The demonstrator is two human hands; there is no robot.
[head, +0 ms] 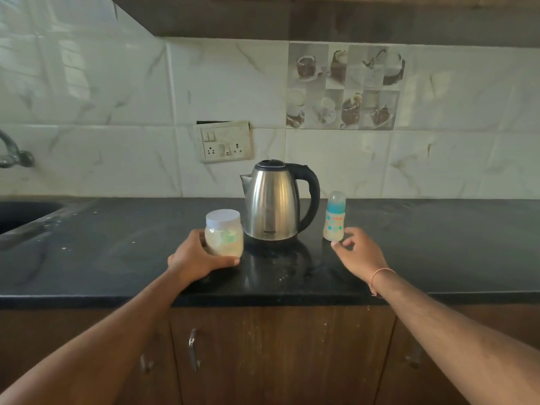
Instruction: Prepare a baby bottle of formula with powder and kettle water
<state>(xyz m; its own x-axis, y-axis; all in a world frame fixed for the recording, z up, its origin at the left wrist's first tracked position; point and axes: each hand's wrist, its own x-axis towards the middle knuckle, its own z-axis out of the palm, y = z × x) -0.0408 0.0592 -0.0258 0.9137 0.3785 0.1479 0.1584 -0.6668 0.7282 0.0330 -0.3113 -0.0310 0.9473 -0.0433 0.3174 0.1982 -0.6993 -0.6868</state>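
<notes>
A clear jar of pale powder (pixel 225 238) with a white lid stands on the black counter (pixel 117 258), left of a steel kettle (pixel 273 204) with a black handle. My left hand (pixel 198 260) grips the jar from its left side, thumb curled round the front of its base. Right of the kettle stands a small baby bottle (pixel 334 220) with a blue collar and a clear cap. My right hand (pixel 358 252) hovers just below and to the right of the bottle, fingers loosely curled, holding nothing. Whether its fingertips touch the bottle I cannot tell.
A dark sink (pixel 20 214) is set into the counter at the far left, with a tap (pixel 14 154) on the wall above it. A switch and socket plate (pixel 223 141) sits on the tiled wall behind the kettle. Wooden cabinet doors (pixel 277 355) lie below the counter edge.
</notes>
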